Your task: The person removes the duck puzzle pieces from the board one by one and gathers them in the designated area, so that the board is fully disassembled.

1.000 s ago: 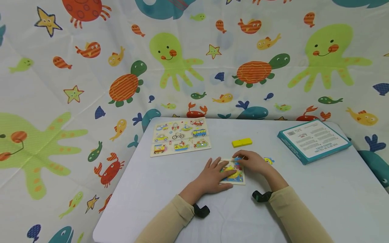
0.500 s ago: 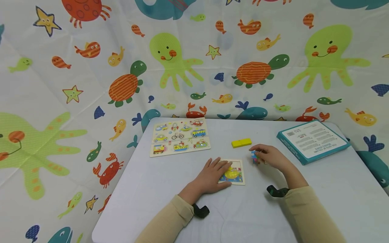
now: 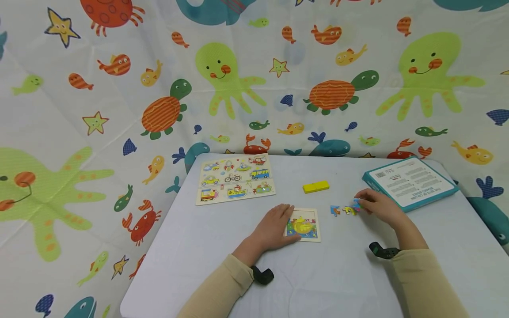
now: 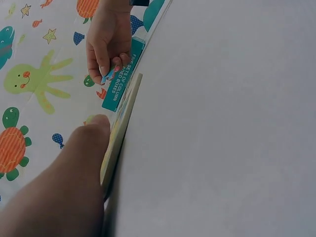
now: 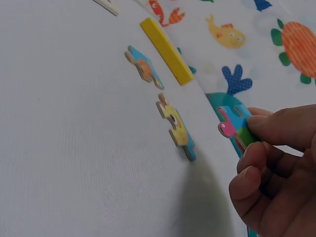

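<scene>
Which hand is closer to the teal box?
Right. The right hand, pinching a puzzle piece, is beside the teal box; the left hand, on the small puzzle, is farther left.

A white cloth backdrop (image 3: 238, 33) fills the space behind and to the left, printed with green octopuses (image 3: 216, 62), orange-shelled turtles (image 3: 332, 94), red crabs (image 3: 144, 224), yellow starfish (image 3: 62, 28) and small fish, with faint creases running across it. Against it stands a white surface (image 3: 191, 247) with a rounded near-left corner. The light is soft and fairly even, leaving only blurred shadows on the white.
</scene>
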The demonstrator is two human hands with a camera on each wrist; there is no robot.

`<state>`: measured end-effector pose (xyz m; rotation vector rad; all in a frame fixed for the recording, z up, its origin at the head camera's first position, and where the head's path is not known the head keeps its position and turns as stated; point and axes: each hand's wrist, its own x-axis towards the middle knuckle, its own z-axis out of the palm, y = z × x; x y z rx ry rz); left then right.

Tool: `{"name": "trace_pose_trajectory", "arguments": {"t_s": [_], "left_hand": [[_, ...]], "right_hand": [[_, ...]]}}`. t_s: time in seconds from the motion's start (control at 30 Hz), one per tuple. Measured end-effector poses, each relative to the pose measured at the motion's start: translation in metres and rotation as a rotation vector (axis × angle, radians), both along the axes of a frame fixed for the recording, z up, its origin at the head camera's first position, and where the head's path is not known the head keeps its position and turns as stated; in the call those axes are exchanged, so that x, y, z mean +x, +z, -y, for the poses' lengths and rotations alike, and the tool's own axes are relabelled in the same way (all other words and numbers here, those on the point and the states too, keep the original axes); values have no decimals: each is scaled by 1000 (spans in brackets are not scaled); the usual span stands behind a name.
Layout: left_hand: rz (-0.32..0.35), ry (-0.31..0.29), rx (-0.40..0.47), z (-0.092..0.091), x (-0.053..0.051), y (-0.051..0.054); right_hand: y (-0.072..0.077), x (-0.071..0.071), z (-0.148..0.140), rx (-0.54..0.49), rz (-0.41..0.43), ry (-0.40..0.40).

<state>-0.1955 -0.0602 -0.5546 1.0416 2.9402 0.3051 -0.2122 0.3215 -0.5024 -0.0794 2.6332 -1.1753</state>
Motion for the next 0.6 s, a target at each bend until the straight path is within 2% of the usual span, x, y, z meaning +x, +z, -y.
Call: {"name": "trace_pose_trajectory", "arguments": {"t_s": [0.2, 0.4, 0.6], "left_hand": [[-22, 44, -26, 2, -4, -1], [-15, 41, -24, 7, -8, -1], [-8, 31, -30, 9, -8, 0]], "right_hand": [[-2, 1, -14, 46, 11, -22], [-4, 1, -22, 88, 45, -14], [-10, -1, -25, 71, 85, -19]]}}
